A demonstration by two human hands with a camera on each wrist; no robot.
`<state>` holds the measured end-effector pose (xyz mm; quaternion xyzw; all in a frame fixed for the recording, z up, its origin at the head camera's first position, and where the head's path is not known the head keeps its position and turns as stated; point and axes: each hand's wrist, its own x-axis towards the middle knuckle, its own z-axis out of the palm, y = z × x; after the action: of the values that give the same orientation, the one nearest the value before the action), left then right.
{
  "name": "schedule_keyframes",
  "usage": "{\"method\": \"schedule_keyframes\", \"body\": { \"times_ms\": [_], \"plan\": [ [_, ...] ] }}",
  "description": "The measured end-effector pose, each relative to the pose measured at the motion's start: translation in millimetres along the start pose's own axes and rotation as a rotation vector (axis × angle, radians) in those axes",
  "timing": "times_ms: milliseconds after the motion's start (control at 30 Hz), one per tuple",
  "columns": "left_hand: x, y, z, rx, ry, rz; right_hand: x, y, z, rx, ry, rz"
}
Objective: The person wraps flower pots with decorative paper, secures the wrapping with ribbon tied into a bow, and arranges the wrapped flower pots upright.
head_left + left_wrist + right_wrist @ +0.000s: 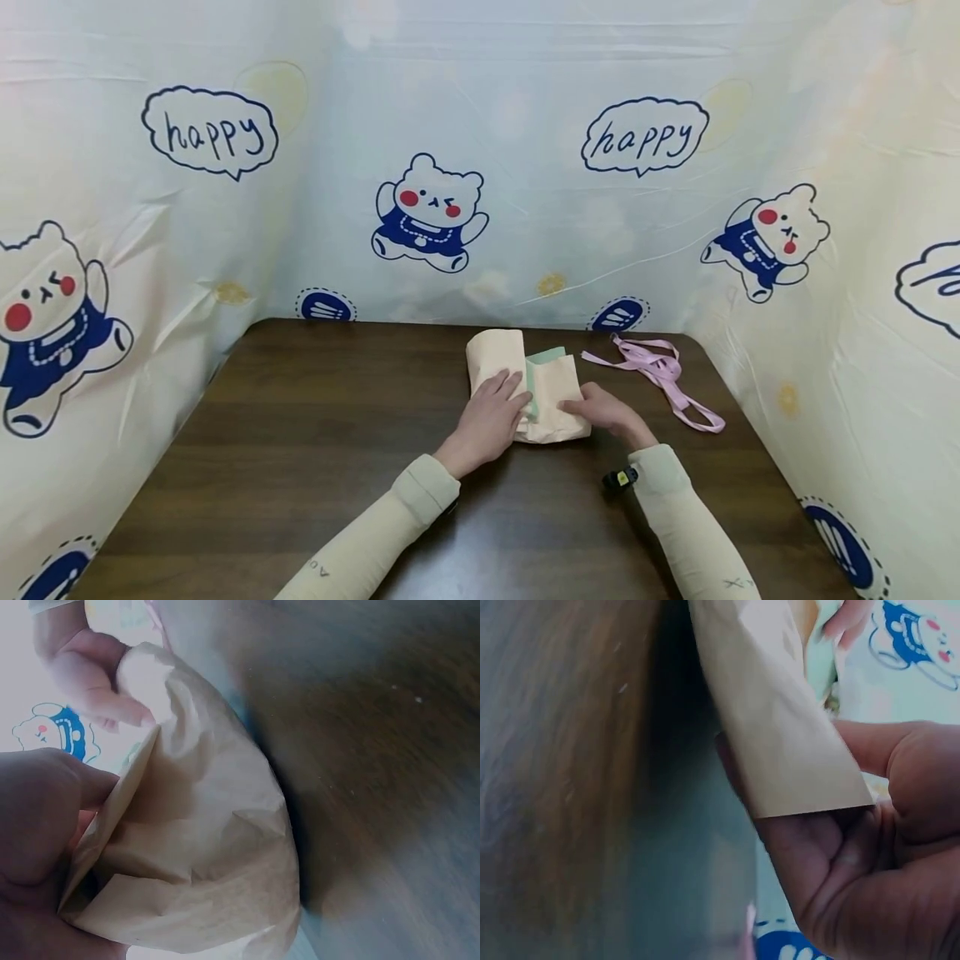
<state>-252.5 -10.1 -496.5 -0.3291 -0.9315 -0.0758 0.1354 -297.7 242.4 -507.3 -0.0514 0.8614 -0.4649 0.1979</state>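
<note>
A sheet of cream-brown wrapping paper [498,354] lies folded in from both sides over a flat pale green thing [547,356], most of which is hidden. My left hand [489,421] rests on the left fold with its fingers stretched out over the paper. Along the right flap, my right hand [600,407] pinches the paper's edge, thumb on top and fingers beneath. The right wrist view shows that flap [795,765] between thumb and fingers, lifted off the table. Near the front, the paper [217,825] is creased and stands open in a loose pocket in the left wrist view.
A pink ribbon [660,367] lies in loose loops at the back right of the dark wooden table [315,433]. Printed cloth [525,217] hangs round the back and both sides. A small black device [620,479] is strapped at my right wrist.
</note>
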Motion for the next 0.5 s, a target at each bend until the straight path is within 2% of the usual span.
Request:
{"method": "schedule_keyframes", "body": {
  "times_ms": [200,367,500],
  "plan": [
    [2.3,4.9,-5.0,0.021,-0.027,-0.020,-5.2,-19,6,0.040,0.051,-0.026],
    [3.6,7.7,-3.7,0.072,-0.047,-0.034,-9.7,-34,11,0.047,0.089,-0.059],
    [5.0,7.4,-0.1,0.107,-0.062,-0.040,-11.9,-38,12,0.043,0.061,-0.051]
  ]
}}
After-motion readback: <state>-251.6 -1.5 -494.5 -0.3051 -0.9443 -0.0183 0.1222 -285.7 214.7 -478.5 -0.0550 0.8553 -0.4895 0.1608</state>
